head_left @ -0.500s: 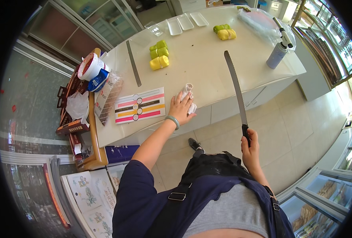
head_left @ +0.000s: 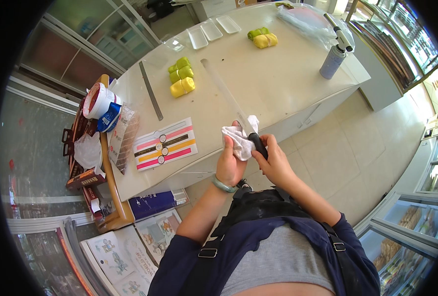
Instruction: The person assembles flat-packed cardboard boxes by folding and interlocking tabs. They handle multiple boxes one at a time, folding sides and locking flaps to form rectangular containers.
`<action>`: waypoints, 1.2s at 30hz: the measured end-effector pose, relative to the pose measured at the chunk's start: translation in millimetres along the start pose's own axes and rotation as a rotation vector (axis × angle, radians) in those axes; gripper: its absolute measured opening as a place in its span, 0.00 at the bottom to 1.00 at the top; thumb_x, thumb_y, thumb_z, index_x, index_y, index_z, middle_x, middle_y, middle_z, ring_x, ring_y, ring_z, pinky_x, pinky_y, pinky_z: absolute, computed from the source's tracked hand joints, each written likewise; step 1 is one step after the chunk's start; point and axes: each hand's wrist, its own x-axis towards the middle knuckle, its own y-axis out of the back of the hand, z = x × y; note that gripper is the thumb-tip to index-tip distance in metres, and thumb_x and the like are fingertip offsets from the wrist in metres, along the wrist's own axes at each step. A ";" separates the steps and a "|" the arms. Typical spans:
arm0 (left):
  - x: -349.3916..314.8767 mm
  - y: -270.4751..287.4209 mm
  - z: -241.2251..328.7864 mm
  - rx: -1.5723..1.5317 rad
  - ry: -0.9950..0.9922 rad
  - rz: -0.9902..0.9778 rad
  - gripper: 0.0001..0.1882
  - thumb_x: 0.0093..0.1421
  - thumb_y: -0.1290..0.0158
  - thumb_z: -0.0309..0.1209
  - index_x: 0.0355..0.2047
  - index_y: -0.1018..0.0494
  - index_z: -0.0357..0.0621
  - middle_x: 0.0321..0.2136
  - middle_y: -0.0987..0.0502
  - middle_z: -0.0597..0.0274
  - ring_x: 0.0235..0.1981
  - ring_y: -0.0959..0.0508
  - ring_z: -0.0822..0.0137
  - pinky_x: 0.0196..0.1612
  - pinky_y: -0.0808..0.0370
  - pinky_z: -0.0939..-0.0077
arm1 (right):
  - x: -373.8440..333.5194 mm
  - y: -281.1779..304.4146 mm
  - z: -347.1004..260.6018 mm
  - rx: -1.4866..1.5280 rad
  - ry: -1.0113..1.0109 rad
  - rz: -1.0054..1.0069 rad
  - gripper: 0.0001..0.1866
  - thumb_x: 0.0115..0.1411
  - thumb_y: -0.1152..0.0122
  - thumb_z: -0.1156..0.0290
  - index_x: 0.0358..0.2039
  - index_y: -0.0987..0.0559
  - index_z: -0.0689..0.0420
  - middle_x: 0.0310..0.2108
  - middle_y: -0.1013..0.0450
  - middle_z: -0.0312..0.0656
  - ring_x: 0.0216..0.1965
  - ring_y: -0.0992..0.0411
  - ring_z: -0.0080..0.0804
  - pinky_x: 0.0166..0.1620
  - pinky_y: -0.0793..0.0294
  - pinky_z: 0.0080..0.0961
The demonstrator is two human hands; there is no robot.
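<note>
Shop interior, pale worktable [head_left: 278, 84] w/ striped card [head_left: 165, 144] at its left, yellow-green wrapped rolls [head_left: 181, 76] mid, gas torch can [head_left: 333, 58] far right. Left hand [head_left: 230, 160] clenched round a white cloth [head_left: 238, 138], pressed vs. base of long knife [head_left: 227, 94]. Right hand [head_left: 275, 163] grasps black handle just beside; blade's long axis runs up-left from both grips, over table.

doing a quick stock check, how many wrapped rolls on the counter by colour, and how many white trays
green rolls: 3 (two in the near stack, one at the far pair)
yellow rolls: 2 (one near, one far)
white trays: 3
total: 8
</note>
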 end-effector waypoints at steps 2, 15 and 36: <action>-2.5 -5.2 2.6 -0.015 -0.030 -0.034 0.34 0.71 0.63 0.50 0.70 0.54 0.47 0.63 0.39 0.63 0.64 0.40 0.65 0.67 0.45 0.64 | 2.8 -2.5 -3.1 -0.142 0.049 0.006 0.19 0.62 0.42 0.70 0.49 0.35 0.61 0.37 0.26 0.56 0.35 0.25 0.54 0.36 0.26 0.41; 1.6 18.5 -9.2 0.331 -0.247 0.315 0.45 0.60 0.45 0.19 0.70 0.60 0.46 0.46 0.28 0.56 0.46 0.25 0.70 0.48 0.25 0.74 | -4.0 -28.4 24.4 -0.171 0.223 -0.034 0.20 0.60 0.41 0.74 0.50 0.36 0.62 0.35 0.25 0.55 0.33 0.24 0.53 0.35 0.26 0.38; 259.0 224.8 318.0 2.271 0.572 0.997 0.32 0.61 0.46 0.40 0.64 0.40 0.48 0.60 0.33 0.57 0.63 0.36 0.56 0.55 0.28 0.56 | 56.0 -33.9 43.0 0.121 -0.096 0.322 0.17 0.65 0.45 0.75 0.51 0.39 0.57 0.22 0.37 0.30 0.15 0.42 0.13 0.16 0.44 0.13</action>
